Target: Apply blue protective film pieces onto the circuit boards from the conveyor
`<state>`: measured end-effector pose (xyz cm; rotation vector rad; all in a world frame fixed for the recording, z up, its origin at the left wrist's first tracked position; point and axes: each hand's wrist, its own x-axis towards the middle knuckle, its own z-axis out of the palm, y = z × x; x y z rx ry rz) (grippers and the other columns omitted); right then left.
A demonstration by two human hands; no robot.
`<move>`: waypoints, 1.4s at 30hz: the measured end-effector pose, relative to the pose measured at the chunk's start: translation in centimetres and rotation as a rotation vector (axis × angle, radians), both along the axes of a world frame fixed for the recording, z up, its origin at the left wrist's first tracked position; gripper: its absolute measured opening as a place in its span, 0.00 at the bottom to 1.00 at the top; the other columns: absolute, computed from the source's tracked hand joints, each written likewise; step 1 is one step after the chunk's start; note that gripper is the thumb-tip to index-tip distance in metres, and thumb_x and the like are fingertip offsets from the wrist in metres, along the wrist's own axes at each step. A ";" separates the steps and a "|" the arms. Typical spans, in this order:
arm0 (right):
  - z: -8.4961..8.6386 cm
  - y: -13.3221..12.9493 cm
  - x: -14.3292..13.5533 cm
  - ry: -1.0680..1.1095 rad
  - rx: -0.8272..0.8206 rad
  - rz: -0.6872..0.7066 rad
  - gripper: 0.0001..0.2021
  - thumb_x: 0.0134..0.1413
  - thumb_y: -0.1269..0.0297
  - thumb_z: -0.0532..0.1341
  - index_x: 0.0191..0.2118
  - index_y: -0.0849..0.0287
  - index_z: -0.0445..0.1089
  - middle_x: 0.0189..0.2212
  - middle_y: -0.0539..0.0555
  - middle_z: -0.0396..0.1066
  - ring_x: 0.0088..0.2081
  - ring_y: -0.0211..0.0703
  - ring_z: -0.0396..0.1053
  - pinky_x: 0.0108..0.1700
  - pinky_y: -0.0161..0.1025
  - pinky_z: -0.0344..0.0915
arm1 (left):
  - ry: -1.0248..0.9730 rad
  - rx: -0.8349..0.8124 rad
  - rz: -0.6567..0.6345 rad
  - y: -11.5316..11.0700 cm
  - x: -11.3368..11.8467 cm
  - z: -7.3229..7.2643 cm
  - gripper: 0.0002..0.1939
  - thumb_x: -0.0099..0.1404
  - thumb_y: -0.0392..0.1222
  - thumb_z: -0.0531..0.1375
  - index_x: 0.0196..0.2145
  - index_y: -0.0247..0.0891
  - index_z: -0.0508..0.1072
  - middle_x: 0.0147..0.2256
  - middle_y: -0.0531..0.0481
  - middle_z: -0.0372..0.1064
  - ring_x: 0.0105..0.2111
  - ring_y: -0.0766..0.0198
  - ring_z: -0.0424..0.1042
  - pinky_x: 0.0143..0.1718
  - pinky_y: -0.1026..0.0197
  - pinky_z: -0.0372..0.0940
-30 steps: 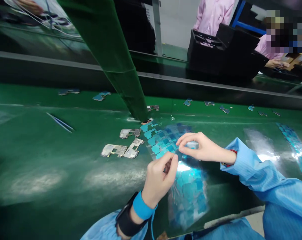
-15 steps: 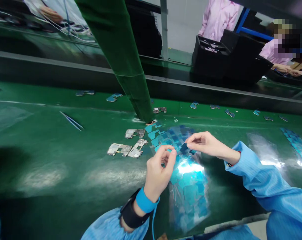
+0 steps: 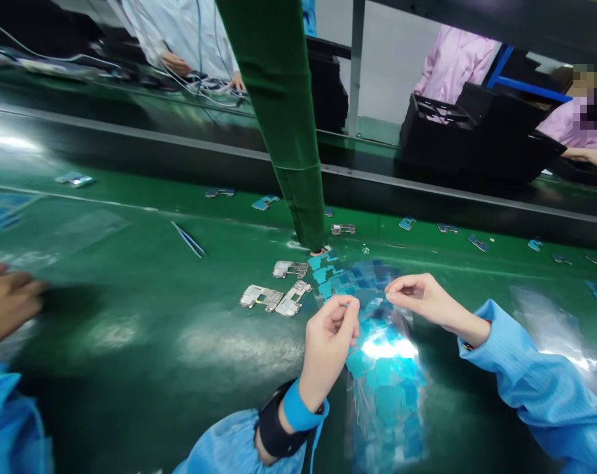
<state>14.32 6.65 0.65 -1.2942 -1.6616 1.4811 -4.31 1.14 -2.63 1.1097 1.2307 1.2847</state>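
Fiddly pinch step imo: left hand [image 3: 328, 339], right hand [image 3: 425, 299] at blue sheet [image 3: 389, 401], fingertips together, can't tell on what; next needs steadiness.

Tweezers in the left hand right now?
No, the tweezers lie on the green table, well apart from the left hand.

Lt blue sleeves [image 3: 530, 362] w/ fine stripes, gathered cuffs; blue wrist strap [image 3: 298, 409] w/ thin blue cord [image 3: 318, 440] + wide blk wristband [image 3: 278, 421] on L wrist. R wrist: dark-and-red bracelet [image 3: 467, 345], mostly under cuff.
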 end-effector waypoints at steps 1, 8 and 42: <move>0.2 0.2 -0.1 -0.001 0.004 -0.001 0.14 0.44 0.54 0.68 0.29 0.62 0.74 0.30 0.53 0.74 0.32 0.38 0.70 0.39 0.38 0.68 | -0.016 -0.008 0.010 0.1 0.0 -0.1 0.09 0.62 0.47 0.57 0.30 0.38 0.68 0.14 0.61 0.58 0.14 0.71 0.56 0.16 0.68 0.53; 1.5 1.3 -1.0 -0.056 0.017 0.019 0.17 0.43 0.51 0.68 0.28 0.64 0.74 0.10 0.45 0.63 0.12 0.30 0.56 0.16 0.30 0.54 | -0.096 -0.052 0.073 1.0 -0.2 -0.5 0.11 0.62 0.47 0.58 0.33 0.36 0.69 0.15 0.61 0.60 0.14 0.72 0.57 0.17 0.69 0.54; -4.5 11.7 -0.7 -0.248 0.890 -0.128 0.26 0.50 0.62 0.65 0.56 0.61 0.62 0.42 0.57 0.75 0.42 0.46 0.74 0.51 0.47 0.71 | -0.273 -0.094 0.005 2.0 -0.3 -1.7 0.14 0.57 0.45 0.63 0.38 0.33 0.73 0.23 0.50 0.74 0.23 0.65 0.71 0.26 0.64 0.67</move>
